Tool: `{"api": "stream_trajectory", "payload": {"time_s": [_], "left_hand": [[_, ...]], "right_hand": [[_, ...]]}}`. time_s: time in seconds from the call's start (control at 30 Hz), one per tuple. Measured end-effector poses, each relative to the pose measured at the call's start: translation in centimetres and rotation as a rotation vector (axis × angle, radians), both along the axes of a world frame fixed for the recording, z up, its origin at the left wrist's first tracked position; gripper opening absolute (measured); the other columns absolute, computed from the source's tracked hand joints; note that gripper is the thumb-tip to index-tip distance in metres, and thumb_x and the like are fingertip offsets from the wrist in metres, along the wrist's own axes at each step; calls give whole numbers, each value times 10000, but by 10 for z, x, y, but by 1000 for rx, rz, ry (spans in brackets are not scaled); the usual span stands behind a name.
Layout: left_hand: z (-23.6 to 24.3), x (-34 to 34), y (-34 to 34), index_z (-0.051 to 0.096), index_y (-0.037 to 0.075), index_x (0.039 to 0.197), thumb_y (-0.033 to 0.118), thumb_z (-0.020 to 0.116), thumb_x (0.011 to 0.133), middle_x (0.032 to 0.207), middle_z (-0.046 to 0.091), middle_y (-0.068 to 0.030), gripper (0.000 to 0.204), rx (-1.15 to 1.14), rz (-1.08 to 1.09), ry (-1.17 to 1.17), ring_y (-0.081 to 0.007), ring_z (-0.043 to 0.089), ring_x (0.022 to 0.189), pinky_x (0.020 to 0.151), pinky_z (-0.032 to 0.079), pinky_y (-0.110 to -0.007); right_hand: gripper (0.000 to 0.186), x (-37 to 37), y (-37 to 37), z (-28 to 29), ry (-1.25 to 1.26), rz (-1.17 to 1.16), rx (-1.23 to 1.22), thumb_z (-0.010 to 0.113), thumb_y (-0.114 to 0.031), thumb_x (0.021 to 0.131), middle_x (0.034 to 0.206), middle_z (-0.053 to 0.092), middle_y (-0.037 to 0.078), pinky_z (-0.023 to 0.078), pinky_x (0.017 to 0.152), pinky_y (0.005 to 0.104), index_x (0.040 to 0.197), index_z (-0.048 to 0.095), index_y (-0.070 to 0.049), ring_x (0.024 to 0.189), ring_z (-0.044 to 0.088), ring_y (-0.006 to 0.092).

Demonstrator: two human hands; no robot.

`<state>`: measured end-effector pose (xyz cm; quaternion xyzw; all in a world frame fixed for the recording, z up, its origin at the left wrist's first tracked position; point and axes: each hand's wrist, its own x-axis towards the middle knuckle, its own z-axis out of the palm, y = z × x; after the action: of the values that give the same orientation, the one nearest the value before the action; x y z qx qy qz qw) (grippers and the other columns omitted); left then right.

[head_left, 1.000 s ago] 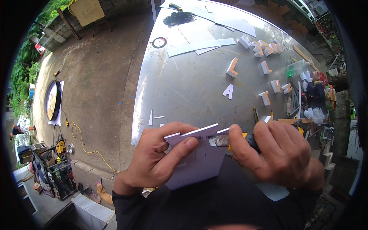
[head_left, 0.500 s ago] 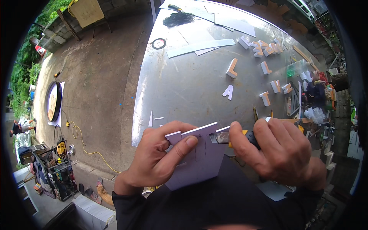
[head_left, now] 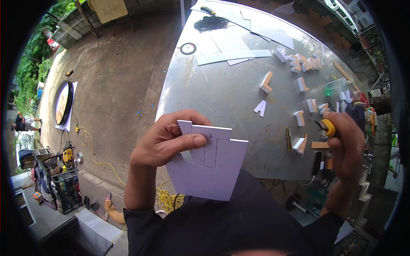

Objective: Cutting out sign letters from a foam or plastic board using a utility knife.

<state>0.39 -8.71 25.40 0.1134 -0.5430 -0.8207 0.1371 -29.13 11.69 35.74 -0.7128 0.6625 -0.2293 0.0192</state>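
Note:
My left hand [head_left: 168, 141] grips a flat white board [head_left: 213, 181] by its upper left part, thumb on the face and fingers behind. Pencil lines mark the board, including a narrow upright strip in its upper middle. Its top edge is stepped, with a corner cut away at the upper right. My right hand [head_left: 348, 141] is off to the right, apart from the board, closed around a yellow-and-black utility knife [head_left: 328, 127]. The blade points up and left over the table's right side. Part of the knife's handle is hidden in the fingers.
Beyond the board lies a metal table [head_left: 213, 98] carrying several white block letters [head_left: 265, 83], a flat white cut letter [head_left: 260, 108], white board strips [head_left: 235, 56], a round disc [head_left: 188, 48] and another cutter [head_left: 208, 10]. A yellow cord [head_left: 102, 162] runs along the floor at left.
My right hand has drawn the knife away from the board's upper right edge, out to the right. The board has tilted to show more of its face, and the cut-away corner is now visible.

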Motion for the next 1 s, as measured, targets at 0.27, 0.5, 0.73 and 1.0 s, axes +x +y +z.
{"api": "stream_trajectory", "payload": {"time_s": [0.27,0.5,0.73,1.0], "left_hand": [[-28,-19,0,581,10,1084,144,706,921,870,657,-10,245,131,-5,-48,-52,621,798,698,489,-209],[-4,-30,22,577,-6,1065,130,764,856,863,619,13,311,121,60,-118,-13,596,737,656,456,-157],[-2,-35,24,585,-7,1057,105,743,875,840,639,-3,266,87,-5,-41,-34,616,748,650,473,-183],[-4,-32,29,590,-6,1029,104,726,898,808,652,-9,219,18,0,-25,-42,608,734,617,455,-196]], "right_hand": [[402,22,-23,-92,-517,228,174,544,-405,975,910,621,117,463,709,399,1160,629,-59,790,609,290],[461,34,-24,-93,-456,357,129,518,-491,971,902,615,95,451,719,384,1133,660,-83,787,607,263],[479,38,-20,-93,-481,344,137,517,-515,962,910,620,88,445,729,381,1138,671,-98,795,608,251],[533,41,-17,-98,-422,362,63,476,-504,987,891,588,116,401,672,374,1140,661,-28,731,536,227]]}}
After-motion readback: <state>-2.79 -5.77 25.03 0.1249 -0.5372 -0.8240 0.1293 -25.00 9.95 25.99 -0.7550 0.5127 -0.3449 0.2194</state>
